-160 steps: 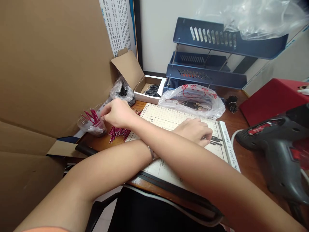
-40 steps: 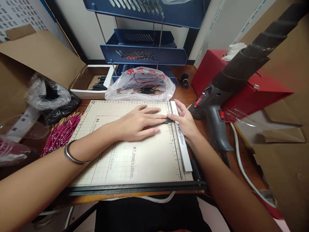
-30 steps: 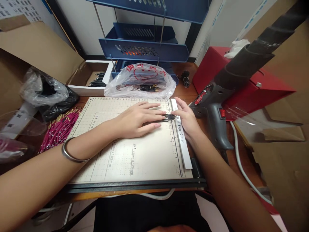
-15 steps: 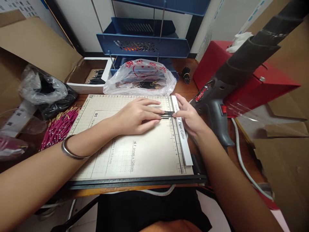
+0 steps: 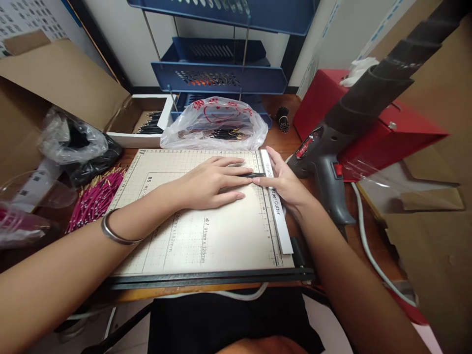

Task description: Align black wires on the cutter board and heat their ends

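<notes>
A cream paper cutter board point(image 5: 228, 241) with printed grid lines lies on the table, a white strip point(image 5: 276, 211) along its right side. My left hand point(image 5: 216, 184) rests flat on it, palm down, fingers spread and pointing right. Thin black wires point(image 5: 254, 175) stick out from under its fingers and reach the white strip. My right hand point(image 5: 283, 182) is at the strip, its thumb stretched over to the left below the wires and touching my left fingertips. Its other fingers lie beyond the strip's right edge, partly hidden.
Behind the board are a plastic bag point(image 5: 221, 140) of black wires, an open white box point(image 5: 129, 140) and blue racks point(image 5: 217, 76). Magenta wires point(image 5: 96, 199) lie left. At right are a grey heat gun point(image 5: 328, 172), a red box point(image 5: 398, 123) and a pale cable point(image 5: 365, 241).
My right thumb has moved left and slightly down, now meeting my left fingertips. Fewer black wires show between the hands. The view has shifted slightly.
</notes>
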Action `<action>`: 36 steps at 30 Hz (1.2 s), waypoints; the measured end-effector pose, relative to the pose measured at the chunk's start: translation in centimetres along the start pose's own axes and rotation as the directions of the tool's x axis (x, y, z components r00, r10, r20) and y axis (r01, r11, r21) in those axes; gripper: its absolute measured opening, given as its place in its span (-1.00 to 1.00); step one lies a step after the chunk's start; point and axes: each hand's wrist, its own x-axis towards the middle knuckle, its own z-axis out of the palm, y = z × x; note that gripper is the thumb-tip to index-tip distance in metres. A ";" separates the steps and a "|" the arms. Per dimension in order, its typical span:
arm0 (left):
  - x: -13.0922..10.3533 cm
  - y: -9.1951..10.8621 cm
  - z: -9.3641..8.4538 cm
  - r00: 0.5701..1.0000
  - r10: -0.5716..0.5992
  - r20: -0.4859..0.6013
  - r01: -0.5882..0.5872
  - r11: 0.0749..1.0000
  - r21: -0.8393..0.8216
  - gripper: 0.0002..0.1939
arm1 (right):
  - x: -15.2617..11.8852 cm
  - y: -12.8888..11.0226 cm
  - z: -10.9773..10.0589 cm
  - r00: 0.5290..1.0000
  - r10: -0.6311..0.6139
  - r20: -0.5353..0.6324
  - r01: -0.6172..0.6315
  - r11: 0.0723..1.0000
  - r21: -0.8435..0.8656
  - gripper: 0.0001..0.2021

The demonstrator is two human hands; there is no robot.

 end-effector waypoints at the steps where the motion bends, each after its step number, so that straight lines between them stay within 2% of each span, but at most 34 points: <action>1: 0.0 0.0 0.0 1.000 0.002 0.002 -0.002 1.000 0.000 -0.55 | 0.0 0.0 0.0 1.000 0.004 -0.008 -0.004 1.000 -0.007 0.29; 3: 0.0 0.0 0.0 1.000 0.010 -0.006 -0.010 1.000 0.002 -0.53 | 0.0 -0.1 0.0 1.000 0.001 -0.011 -0.001 1.000 0.002 0.31; 11: 0.1 0.1 -0.2 0.999 0.038 0.004 -0.038 0.999 0.029 -0.55 | -0.2 -0.5 0.1 1.000 -0.002 -0.012 0.003 0.999 0.052 0.14; 17: 0.2 0.3 -0.3 0.999 0.046 0.001 -0.046 0.998 0.036 -0.55 | 0.3 -0.3 0.4 0.997 -0.042 -0.071 0.049 0.993 0.104 -0.12; 19: 0.3 0.4 -0.4 0.998 0.055 -0.001 -0.055 0.997 0.047 -0.55 | 0.3 -0.4 0.5 0.997 -0.047 -0.065 0.054 0.993 0.109 -0.14; 28: 0.4 0.1 0.3 0.988 0.144 -0.055 -0.136 0.983 0.122 -0.56 | 0.1 -0.6 -0.5 0.999 -0.042 0.013 0.042 0.999 0.002 0.15; 36: 0.5 0.1 0.4 0.988 0.137 -0.073 -0.130 0.987 0.096 -0.61 | 0.1 -0.3 -1.4 0.987 -0.049 0.151 0.063 0.994 -0.091 0.30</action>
